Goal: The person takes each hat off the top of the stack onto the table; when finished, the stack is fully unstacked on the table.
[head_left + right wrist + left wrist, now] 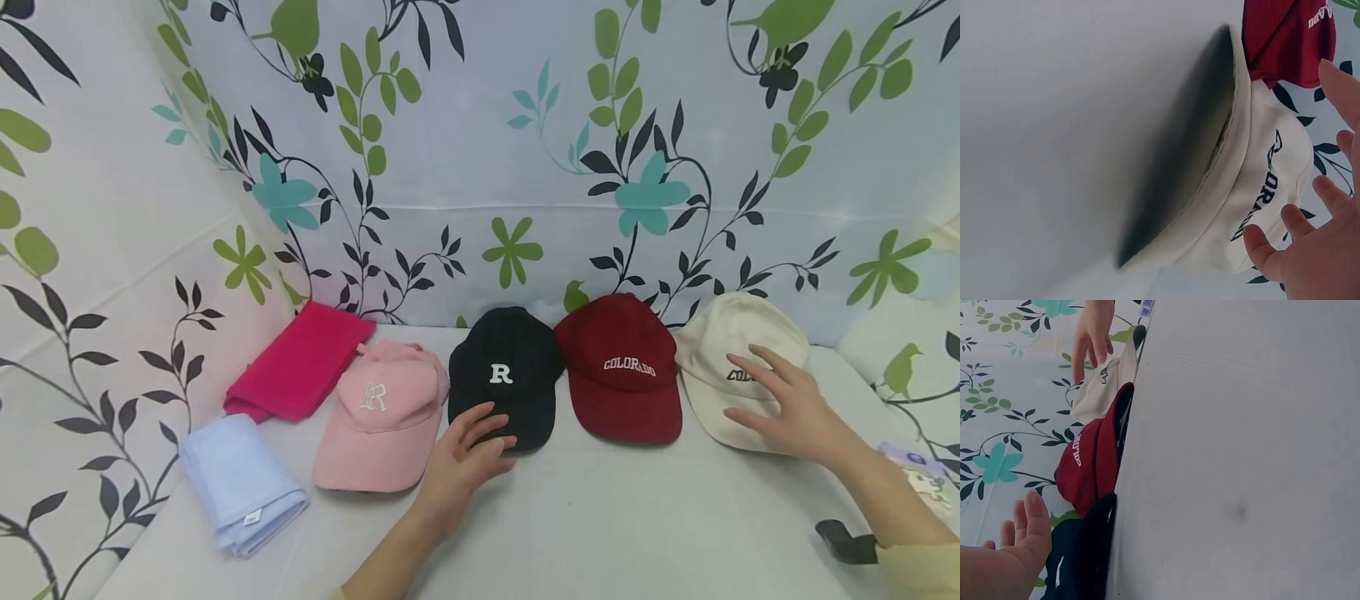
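Note:
Four caps would exceed a small count, so several caps stand in a row: a pink cap (382, 417), a black cap (506, 358) with a white R, a dark red cap (622, 367) and a cream cap (738, 342). My left hand (461, 471) hovers in front of the black cap's brim, fingers spread and holding nothing. Over the cream cap my right hand (787, 404) is held with fingers apart; the right wrist view shows the cream cap (1272, 181) beside the fingers, not gripped. In the left wrist view the left hand (1019, 550) is near the black cap (1085, 550).
A folded bright pink cloth (303, 362) and a folded light blue cloth (240, 483) lie on the left of the white table (600, 525). At the right edge are a black object (847, 542) and a purple-and-white packet (926, 479). Patterned fabric (465, 167) hangs behind.

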The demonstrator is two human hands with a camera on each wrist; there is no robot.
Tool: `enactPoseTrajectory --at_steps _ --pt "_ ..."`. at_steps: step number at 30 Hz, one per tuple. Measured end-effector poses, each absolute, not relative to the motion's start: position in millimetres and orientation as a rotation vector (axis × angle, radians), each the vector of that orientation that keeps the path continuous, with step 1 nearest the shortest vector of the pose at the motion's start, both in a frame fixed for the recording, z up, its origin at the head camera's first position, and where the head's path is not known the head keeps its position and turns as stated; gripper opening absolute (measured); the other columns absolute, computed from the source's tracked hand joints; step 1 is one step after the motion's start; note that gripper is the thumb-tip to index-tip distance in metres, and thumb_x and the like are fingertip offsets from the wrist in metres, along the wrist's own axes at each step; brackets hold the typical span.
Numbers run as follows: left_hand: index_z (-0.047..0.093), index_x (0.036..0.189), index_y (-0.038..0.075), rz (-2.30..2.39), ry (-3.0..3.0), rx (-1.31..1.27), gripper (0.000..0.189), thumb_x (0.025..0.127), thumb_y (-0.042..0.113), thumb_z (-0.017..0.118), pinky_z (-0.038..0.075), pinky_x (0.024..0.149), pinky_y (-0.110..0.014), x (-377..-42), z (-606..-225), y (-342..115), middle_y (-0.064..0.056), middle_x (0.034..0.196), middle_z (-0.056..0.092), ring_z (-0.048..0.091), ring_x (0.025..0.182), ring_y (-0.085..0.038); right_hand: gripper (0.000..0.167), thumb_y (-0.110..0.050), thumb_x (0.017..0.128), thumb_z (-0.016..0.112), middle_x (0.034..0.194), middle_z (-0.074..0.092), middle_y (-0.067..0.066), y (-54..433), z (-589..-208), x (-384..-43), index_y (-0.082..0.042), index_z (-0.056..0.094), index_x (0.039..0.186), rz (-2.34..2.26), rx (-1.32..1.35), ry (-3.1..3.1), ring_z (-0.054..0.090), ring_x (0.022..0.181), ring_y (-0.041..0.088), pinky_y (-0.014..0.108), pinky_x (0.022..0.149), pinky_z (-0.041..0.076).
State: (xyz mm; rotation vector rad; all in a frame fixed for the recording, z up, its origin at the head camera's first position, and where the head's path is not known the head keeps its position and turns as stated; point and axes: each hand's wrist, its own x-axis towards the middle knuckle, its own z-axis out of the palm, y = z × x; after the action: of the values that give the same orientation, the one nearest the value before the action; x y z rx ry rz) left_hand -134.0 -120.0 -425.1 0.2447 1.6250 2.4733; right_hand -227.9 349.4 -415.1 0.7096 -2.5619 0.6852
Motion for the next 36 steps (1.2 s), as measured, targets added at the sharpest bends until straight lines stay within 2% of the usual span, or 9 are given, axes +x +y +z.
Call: enactPoseTrajectory --at_steps 11,18,24,31,36 --pt "0.029 0.153 -0.001 2.496 1.640 0.138 0.064 0.098 0.006 0.063 0.053 0.097 -0.044 -124 -424 -137 -0.025 0.148 0.040 0.059 0.120 -0.030 0.082 -0.012 0.077 0.086 0.149 0.033 0.031 333 -404 -226 -0.011 0.047 0.150 0.736 0.679 -2.623 0.029 0.129 0.059 0.082 0.096 0.023" --pt "0.034 0.152 0.002 2.522 1.693 0.068 0.061 0.098 0.007 0.063 0.054 0.096 -0.043 -114 -423 -154 -0.024 0.147 0.041 0.059 0.119 -0.031 0.081 -0.013 0.079 0.086 0.151 0.033 0.029 321 -398 -228 -0.012 0.047 0.150 0.758 0.699 -2.615 0.030 0.131 0.058 0.082 0.093 0.026" --pt "0.036 0.150 0.000 2.557 1.721 0.051 0.058 0.098 0.003 0.061 0.055 0.093 -0.042 -106 -424 -166 -0.027 0.146 0.043 0.061 0.116 -0.032 0.079 -0.013 0.079 0.086 0.150 0.034 0.028 307 -395 -232 -0.010 0.048 0.149 0.764 0.714 -2.606 0.031 0.130 0.057 0.081 0.092 0.028" --pt "0.031 0.148 -0.006 2.557 1.784 0.070 0.056 0.099 0.002 0.057 0.055 0.093 -0.042 -101 -425 -177 -0.026 0.144 0.044 0.061 0.116 -0.029 0.078 -0.011 0.078 0.086 0.151 0.035 0.026 285 -389 -237 -0.008 0.050 0.147 0.841 0.746 -2.580 0.030 0.133 0.054 0.081 0.094 0.028" --pt "0.031 0.148 -0.006 2.552 1.828 0.082 0.056 0.099 0.001 0.057 0.055 0.092 -0.042 -95 -425 -187 -0.025 0.143 0.045 0.062 0.115 -0.029 0.077 -0.012 0.081 0.084 0.152 0.034 0.025 265 -385 -241 -0.009 0.048 0.149 0.901 0.780 -2.583 0.029 0.134 0.053 0.081 0.093 0.030"
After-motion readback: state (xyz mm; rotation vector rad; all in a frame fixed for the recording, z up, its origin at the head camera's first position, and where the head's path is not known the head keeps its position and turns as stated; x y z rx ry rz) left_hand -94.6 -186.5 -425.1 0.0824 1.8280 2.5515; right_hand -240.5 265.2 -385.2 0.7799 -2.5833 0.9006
